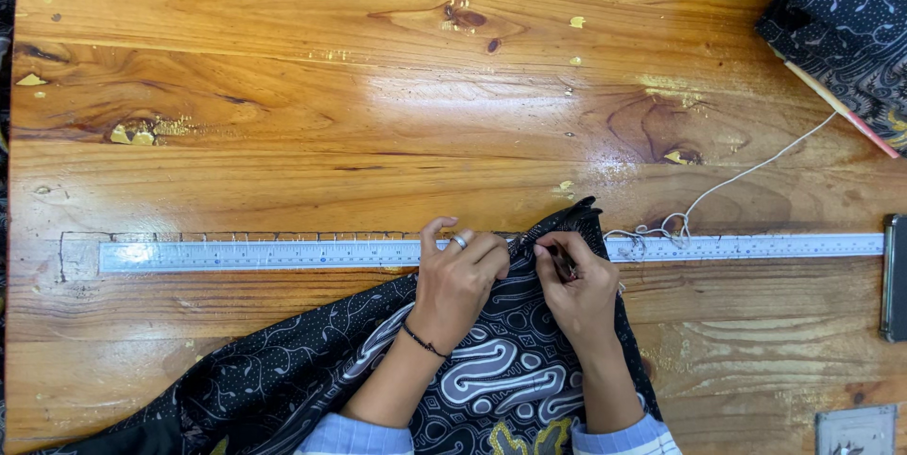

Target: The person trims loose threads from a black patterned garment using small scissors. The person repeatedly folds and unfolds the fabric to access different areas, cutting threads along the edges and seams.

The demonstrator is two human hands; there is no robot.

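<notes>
Spreading across a knotty wooden desk (283,115): dark patterned fabric (378,370) lying at the near edge, its tip crossing a long metal ruler (283,254). Pressing down on the fabric at the ruler, left hand (458,280), fingers curled closed on the cloth. Just beside it, right hand (581,290), fingers pinching a small dark tool (564,264); white thread (727,181) trailing away to the right.

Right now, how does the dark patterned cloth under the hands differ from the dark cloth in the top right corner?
The black cloth with large white swirls lies spread flat across the wooden table, pinched by the left hand and right hand. The bundled black cloth with fine white vines sits untouched in the corner. The first crosses the long metal ruler; the second does not. Both are dark prints.
</notes>
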